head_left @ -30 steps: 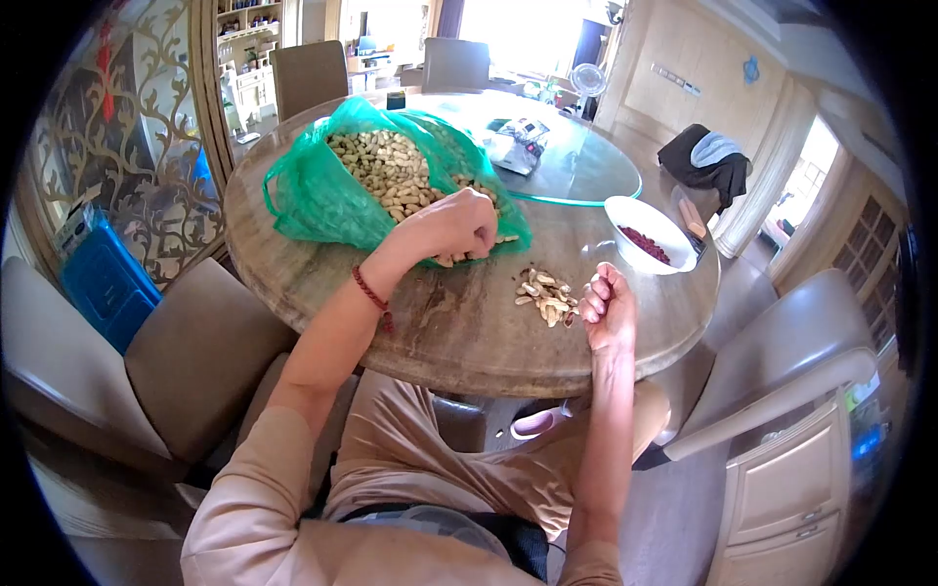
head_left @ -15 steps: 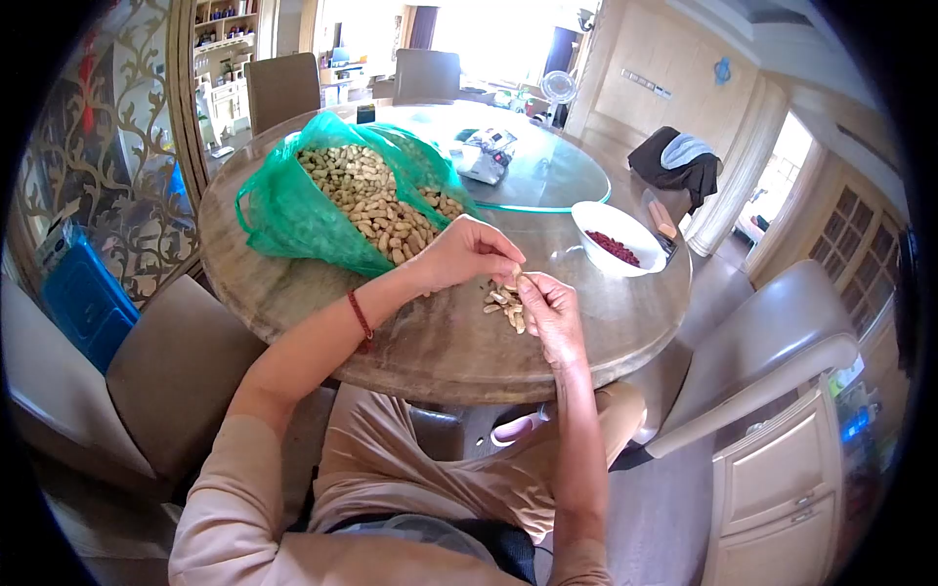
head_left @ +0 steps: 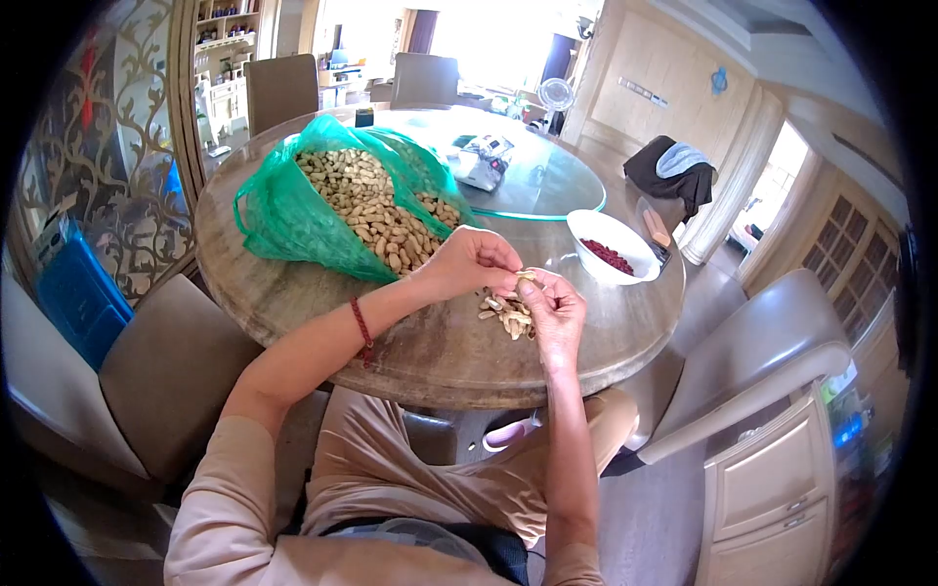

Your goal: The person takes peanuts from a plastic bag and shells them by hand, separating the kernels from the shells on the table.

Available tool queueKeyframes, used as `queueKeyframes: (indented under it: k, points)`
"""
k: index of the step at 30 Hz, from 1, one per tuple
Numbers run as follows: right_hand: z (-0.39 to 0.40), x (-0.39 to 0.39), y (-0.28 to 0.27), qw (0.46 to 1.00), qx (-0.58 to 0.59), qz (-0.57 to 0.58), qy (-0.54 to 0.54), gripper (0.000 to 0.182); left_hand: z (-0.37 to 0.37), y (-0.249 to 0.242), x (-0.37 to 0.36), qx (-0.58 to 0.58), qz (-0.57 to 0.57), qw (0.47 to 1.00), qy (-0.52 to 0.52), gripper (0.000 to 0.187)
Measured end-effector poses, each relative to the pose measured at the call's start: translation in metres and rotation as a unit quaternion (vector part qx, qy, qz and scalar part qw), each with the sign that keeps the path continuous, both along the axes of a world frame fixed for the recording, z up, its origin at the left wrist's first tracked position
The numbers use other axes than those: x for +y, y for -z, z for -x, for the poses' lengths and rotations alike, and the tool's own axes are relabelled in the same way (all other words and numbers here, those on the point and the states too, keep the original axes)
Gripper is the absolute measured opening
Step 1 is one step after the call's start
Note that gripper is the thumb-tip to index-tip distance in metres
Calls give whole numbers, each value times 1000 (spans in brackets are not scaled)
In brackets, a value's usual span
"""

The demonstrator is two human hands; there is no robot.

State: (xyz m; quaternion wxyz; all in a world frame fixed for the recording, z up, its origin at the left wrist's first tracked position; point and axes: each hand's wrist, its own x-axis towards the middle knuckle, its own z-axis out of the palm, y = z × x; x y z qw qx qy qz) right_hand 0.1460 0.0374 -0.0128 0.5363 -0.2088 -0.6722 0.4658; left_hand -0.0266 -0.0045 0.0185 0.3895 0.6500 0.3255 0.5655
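Over the near part of the table, my left hand (head_left: 471,262) and my right hand (head_left: 557,314) meet fingertip to fingertip. Between their closed fingers is a pale peanut (head_left: 526,276), partly covered by the thumbs. Just below it, a small heap of peanut shells (head_left: 506,316) lies on the tabletop. A green plastic bag (head_left: 278,217), spread wide, holds a large mass of unshelled peanuts (head_left: 350,190) beyond my left wrist. To the right of my right hand, a white bowl (head_left: 640,276) contains dark red kernels (head_left: 608,257).
The round table (head_left: 440,376) carries a glass turntable (head_left: 557,186) with a silvery packet (head_left: 484,162) on it. A flat object (head_left: 653,225) rests by the bowl. Chairs stand around, including a grey one (head_left: 757,356) at right and another (head_left: 181,366) at left.
My hands stay together at the peanut, with the fingers slightly shifted and the right hand turned a little. The whole view has moved slightly; the bag and bowl stand as before.
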Motion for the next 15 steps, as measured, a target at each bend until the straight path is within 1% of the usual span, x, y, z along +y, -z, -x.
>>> queueKeyframes:
  k: [1, 3, 7, 9, 13, 15]
  points:
    - [2, 1, 1, 1000, 0, -1, 0, 18, 0, 0, 0, 0, -1, 1000, 0, 13]
    - [7, 0, 2, 997, 77, 2, -24, 19, -1, -2, -1, 32, -7, 999, -8, 15]
    - [6, -5, 0, 998, 68, -4, 4, 16, -5, -4, -6, 11, 24, 1000, 11, 21]
    - [5, -1, 3, 998, 52, -28, 12, 15, -6, -6, -8, 35, 43, 998, 22, 27]
    - [3, -1, 3, 999, 32, -32, 22, 12, -5, 1, -3, 14, 28, 999, 36, 30]
    - [2, -3, 2, 997, 12, -64, 40, 6, -3, 2, -1, 55, 14, 997, 43, 34]
